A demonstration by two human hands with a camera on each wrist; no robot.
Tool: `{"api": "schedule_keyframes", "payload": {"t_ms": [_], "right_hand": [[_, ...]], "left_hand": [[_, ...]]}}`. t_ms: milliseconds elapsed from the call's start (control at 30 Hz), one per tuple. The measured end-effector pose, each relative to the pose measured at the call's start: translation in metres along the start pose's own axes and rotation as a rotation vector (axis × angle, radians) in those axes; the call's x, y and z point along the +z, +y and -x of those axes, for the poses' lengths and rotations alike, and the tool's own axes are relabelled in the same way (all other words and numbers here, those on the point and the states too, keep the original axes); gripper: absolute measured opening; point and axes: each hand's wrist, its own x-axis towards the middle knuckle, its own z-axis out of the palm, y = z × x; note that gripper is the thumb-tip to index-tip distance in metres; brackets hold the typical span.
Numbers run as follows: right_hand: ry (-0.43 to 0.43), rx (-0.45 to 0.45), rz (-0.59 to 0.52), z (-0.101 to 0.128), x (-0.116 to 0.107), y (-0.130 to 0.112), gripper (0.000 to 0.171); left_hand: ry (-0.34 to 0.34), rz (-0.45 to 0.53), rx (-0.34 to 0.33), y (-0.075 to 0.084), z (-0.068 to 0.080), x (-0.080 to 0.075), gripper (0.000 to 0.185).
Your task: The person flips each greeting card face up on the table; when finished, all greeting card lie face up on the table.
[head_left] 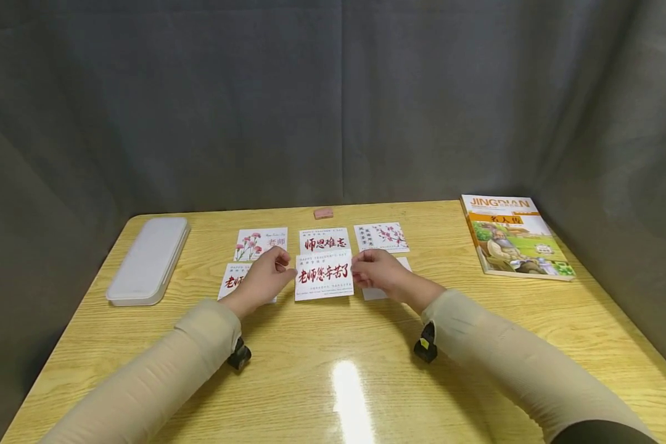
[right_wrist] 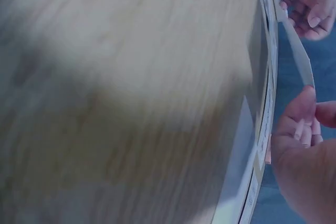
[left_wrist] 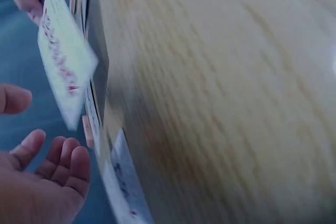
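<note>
A white greeting card (head_left: 324,277) with red Chinese lettering is held up above the table between both hands. The right hand (head_left: 378,270) pinches its right edge between thumb and index finger, as the right wrist view shows on the card (right_wrist: 302,59). Beside the left edge is the left hand (head_left: 263,279). Its thumb and fingers stand apart, with fingertips close to the near corner of the card (left_wrist: 65,64). Behind it lies a similar red-lettered card (head_left: 323,240), partly covered. Under the left hand a further card (head_left: 232,283) shows; a white card (head_left: 374,295) lies partly beneath the right hand.
A card with pink flowers (head_left: 261,242) lies back left, and a blossom card (head_left: 381,237) back right. A small pink block (head_left: 323,213) sits near the table's far edge. A white case (head_left: 148,259) stands left, a magazine (head_left: 516,237) right. Dark curtains surround the table (head_left: 288,370).
</note>
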Motion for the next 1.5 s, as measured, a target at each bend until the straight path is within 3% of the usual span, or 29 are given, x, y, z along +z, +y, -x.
{"api": "schedule_keyframes", "payload": {"t_ms": [233,367,500,800,1033,1300,1400,1500], "right_hand": [[0.023,0.013,0.063,-0.001,0.002,0.004,0.013],[0.047,0.03,0.08,-0.003,0.004,0.007,0.012],[0.058,0.044,0.095,-0.003,0.006,0.01,0.012],[0.052,0.05,0.05,0.004,0.007,0.006,0.034],[0.014,0.048,0.023,0.011,0.0,-0.002,0.038],[0.069,0.036,0.065,0.016,-0.041,-0.005,0.04],[0.077,0.038,0.104,0.021,-0.059,-0.001,0.041],[0.079,0.049,0.15,0.025,-0.076,0.003,0.043]], "left_hand": [[-0.169,-0.367,0.267,0.019,0.005,0.016,0.046],[-0.255,-0.468,0.35,0.026,0.004,0.028,0.049],[-0.298,-0.521,0.407,0.027,0.0,0.036,0.045],[-0.357,-0.608,0.391,0.027,-0.005,0.043,0.049],[-0.366,-0.724,0.366,0.036,-0.004,0.043,0.042],[-0.383,-0.764,0.379,0.041,-0.006,0.043,0.018],[-0.389,-0.754,0.333,0.042,-0.006,0.042,0.029],[-0.343,-0.732,0.281,0.045,-0.009,0.042,0.044]]}}
